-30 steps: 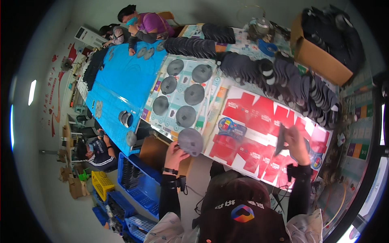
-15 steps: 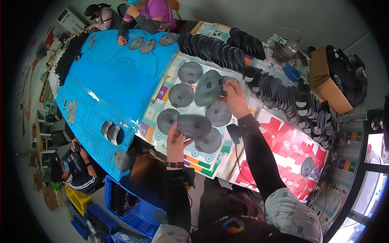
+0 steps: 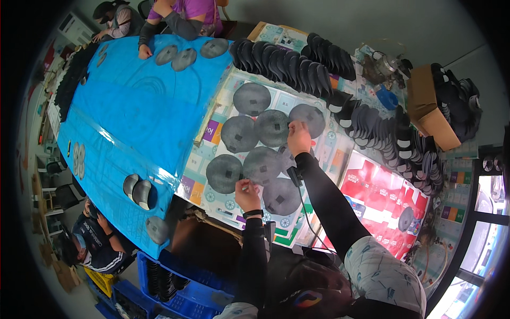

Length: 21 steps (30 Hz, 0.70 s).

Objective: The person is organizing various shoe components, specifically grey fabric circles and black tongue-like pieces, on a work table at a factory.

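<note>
Several round, dark grey cup-like pads, most with a small black square patch, lie on a patterned white sheet (image 3: 218,199). My left hand (image 3: 248,195) has its fingers closed at the lower edge of the middle pad (image 3: 261,164), which lies over part of a neighbouring one. At the right edge of another pad (image 3: 272,128), my right hand (image 3: 299,139) pinches with thumb and fingers. That hand partly covers the upper right pad (image 3: 311,118) and a pad (image 3: 287,159) below. Around them lie the upper left pad (image 3: 252,99), left pad (image 3: 238,134), lower left pad (image 3: 224,174) and lower right pad (image 3: 281,196).
Rows of stacked black pads (image 3: 281,64) line the far side, curving right to a cardboard box (image 3: 425,101). A blue-covered table (image 3: 133,111) on the left holds more pads. Co-workers sit around it, one in purple (image 3: 207,16). Blue crates (image 3: 202,290) stand below.
Both pads that were raised and tilted in my hands now lie flat among the others. My left hand moved right and slightly down; my right hand moved slightly down and left.
</note>
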Each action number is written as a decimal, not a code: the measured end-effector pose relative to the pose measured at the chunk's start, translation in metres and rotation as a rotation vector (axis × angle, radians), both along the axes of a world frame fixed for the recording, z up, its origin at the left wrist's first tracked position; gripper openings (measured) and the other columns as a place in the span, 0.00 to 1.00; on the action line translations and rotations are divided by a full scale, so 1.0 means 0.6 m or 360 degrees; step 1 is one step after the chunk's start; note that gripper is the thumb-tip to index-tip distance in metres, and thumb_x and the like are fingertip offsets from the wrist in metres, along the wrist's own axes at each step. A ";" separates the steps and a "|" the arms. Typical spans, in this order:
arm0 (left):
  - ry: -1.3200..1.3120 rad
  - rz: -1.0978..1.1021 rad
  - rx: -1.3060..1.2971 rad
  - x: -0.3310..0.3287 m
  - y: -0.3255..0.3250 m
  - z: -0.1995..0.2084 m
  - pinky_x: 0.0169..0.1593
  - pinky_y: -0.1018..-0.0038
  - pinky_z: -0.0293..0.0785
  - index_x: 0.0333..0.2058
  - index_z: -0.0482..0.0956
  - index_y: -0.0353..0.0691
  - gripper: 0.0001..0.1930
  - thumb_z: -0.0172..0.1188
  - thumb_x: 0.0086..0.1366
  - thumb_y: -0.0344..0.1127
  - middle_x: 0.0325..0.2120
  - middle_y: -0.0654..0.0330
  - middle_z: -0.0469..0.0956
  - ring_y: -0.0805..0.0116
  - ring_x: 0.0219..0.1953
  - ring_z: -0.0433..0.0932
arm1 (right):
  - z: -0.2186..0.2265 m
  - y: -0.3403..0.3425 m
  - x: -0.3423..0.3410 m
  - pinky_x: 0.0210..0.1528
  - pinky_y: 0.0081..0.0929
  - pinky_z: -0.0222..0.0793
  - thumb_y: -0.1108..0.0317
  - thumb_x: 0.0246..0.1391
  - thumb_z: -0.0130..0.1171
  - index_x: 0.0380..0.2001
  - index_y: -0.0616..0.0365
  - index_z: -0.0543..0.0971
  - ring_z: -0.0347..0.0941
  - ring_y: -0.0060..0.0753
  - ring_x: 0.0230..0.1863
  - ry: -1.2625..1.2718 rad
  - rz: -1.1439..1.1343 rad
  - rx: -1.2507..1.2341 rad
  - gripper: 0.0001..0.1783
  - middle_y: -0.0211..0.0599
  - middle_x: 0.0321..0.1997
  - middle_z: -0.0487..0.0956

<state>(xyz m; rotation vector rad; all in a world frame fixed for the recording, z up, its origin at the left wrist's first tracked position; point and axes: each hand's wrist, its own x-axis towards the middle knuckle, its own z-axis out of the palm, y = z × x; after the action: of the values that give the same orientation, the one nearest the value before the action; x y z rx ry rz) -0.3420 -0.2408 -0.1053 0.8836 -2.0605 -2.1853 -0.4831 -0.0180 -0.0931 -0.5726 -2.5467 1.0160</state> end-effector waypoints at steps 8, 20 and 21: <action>-0.0011 0.0038 0.0116 0.024 -0.027 -0.014 0.38 0.75 0.81 0.50 0.77 0.33 0.12 0.55 0.75 0.35 0.34 0.59 0.79 0.70 0.37 0.82 | 0.150 0.007 0.066 0.38 0.39 0.75 0.72 0.56 0.62 0.42 0.54 0.79 0.79 0.46 0.36 0.0066 0.0193 -0.0060 0.10 0.45 0.46 0.77; 0.0047 -0.0210 0.0038 0.034 -0.048 -0.056 0.50 0.72 0.76 0.56 0.77 0.33 0.21 0.57 0.72 0.41 0.44 0.57 0.80 0.67 0.44 0.79 | 0.135 -0.024 0.403 0.55 0.41 0.71 0.73 0.46 0.57 0.48 0.56 0.76 0.73 0.45 0.53 -0.0248 0.1285 0.0352 0.21 0.39 0.50 0.78; 0.0044 -0.0225 0.0031 0.032 -0.042 -0.046 0.50 0.72 0.76 0.56 0.77 0.33 0.21 0.57 0.72 0.41 0.44 0.57 0.80 0.67 0.44 0.79 | 0.128 -0.034 0.413 0.53 0.42 0.71 0.74 0.45 0.56 0.47 0.56 0.76 0.73 0.44 0.52 -0.0278 0.1280 0.0454 0.21 0.38 0.48 0.78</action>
<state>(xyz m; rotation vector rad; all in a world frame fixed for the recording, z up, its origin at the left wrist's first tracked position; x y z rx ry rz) -0.3227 -0.2659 -0.1328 0.7255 -2.1544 -2.2755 -0.2353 -0.0383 -0.0166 0.5120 -3.0651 0.8008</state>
